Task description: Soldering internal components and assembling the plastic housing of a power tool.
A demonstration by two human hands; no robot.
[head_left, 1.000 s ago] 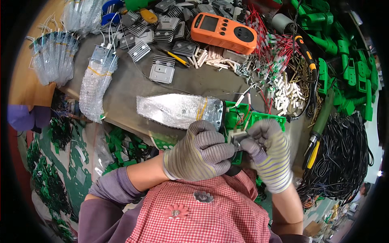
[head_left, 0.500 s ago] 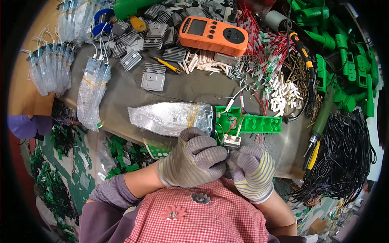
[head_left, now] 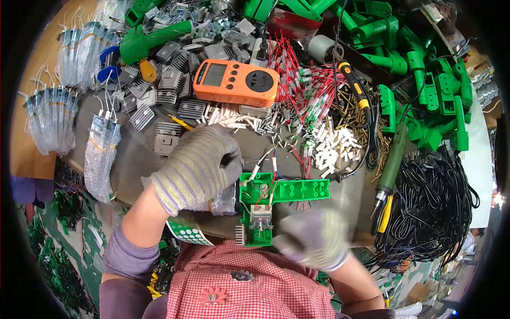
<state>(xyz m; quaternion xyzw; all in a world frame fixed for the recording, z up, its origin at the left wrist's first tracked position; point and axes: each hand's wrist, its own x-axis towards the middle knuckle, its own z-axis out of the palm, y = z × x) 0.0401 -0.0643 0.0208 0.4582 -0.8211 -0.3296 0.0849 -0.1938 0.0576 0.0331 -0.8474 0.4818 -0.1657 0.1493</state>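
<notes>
One green plastic housing lies open at the near edge of the workbench, just in front of the person, with a small circuit board and red and white wires seated inside it. No cover sits over the board, so the assembly appears unfinished. The left hand, gloved, is curled shut on a clear plastic bag just left of the housing. The right hand, also gloved, is blurred beside the housing's lower right corner; its grip cannot be told. Beyond the housing sit one orange meter, a scatter of white connectors and red wires, too many to count. To the right lie one green-handled soldering iron and one heap of black cables.
</notes>
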